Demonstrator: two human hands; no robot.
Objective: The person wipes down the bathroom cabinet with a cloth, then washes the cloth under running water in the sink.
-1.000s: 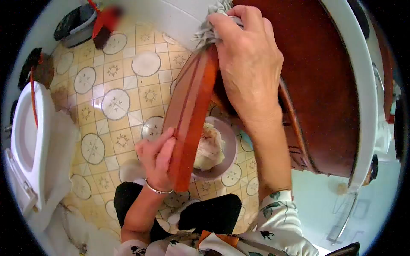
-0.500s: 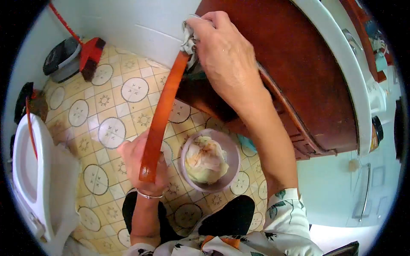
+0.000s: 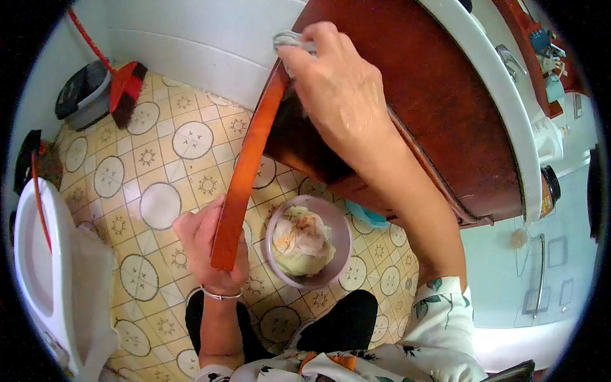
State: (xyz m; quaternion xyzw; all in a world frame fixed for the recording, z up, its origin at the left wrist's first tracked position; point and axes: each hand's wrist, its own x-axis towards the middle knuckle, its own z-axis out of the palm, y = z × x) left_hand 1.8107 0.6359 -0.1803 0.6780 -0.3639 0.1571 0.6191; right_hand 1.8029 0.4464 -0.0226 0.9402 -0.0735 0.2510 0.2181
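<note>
A reddish-brown cabinet door (image 3: 247,175) stands open, seen along its narrow edge. My left hand (image 3: 197,245) is closed round its near end, with the fingers partly hidden behind the wood. At the far end, my right hand (image 3: 337,79) pinches a crumpled grey-white cloth (image 3: 289,42) against the door's edge, close to the cabinet (image 3: 439,89). Below, a pale basin (image 3: 344,251) on the floor holds a wet-looking, whitish-yellow cloth with brown stains (image 3: 302,242).
A white sink top (image 3: 503,105) curves over the cabinet. To the left are a white toilet (image 3: 83,274), a red broom (image 3: 124,92) and a grey bucket (image 3: 89,102). A light blue object (image 3: 368,214) lies behind the basin. My knees (image 3: 344,318) are close to the basin.
My right hand has shifted slightly with the cloth, which now sits more on top of the door's far end. The left hand keeps its hold. The view has tilted a little.
</note>
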